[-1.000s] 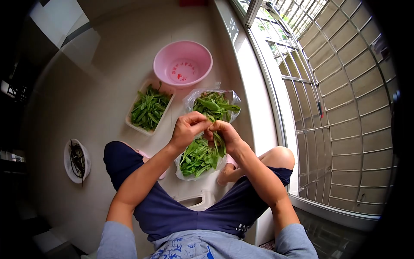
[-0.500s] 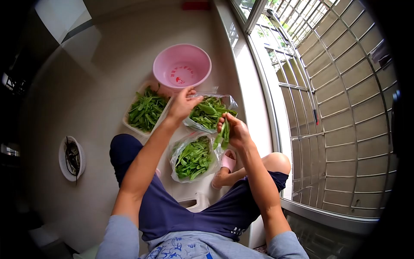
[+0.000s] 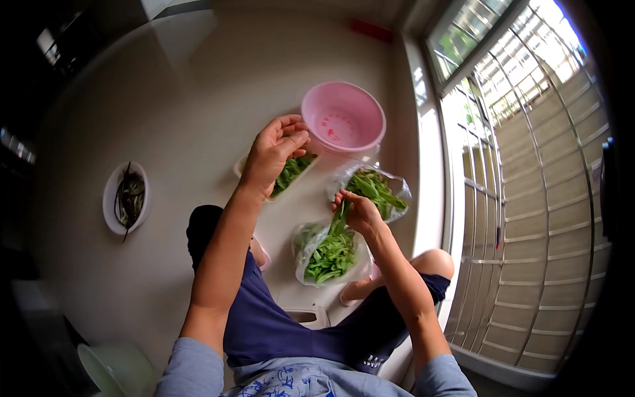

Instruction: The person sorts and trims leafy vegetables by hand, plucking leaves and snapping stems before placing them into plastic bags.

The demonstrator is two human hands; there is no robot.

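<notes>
My left hand [image 3: 276, 153] is raised over the rectangular tray of green leaves [image 3: 289, 173] and hides part of it. Its fingers are curled; whether something small is between them is too small to tell. My right hand [image 3: 357, 210] pinches a bunch of green leaves [image 3: 340, 218], which hangs over the lower clear plastic bag [image 3: 360, 264] of leaves. Just beyond that hand lies the upper plastic bag [image 3: 399, 188], with larger leafy stems [image 3: 372, 185] in it.
A pink basin [image 3: 344, 116] stands past the tray and bags. To the left is a white oval basket [image 3: 108, 198] with dark stems. A pale green bucket [image 3: 109, 370] is at the lower left. A barred window [image 3: 529, 198] runs along the right.
My hands, together a second ago, have moved apart; the left one went up and left. My right hand still holds leaves. The view has turned left, bringing the green bucket into sight.
</notes>
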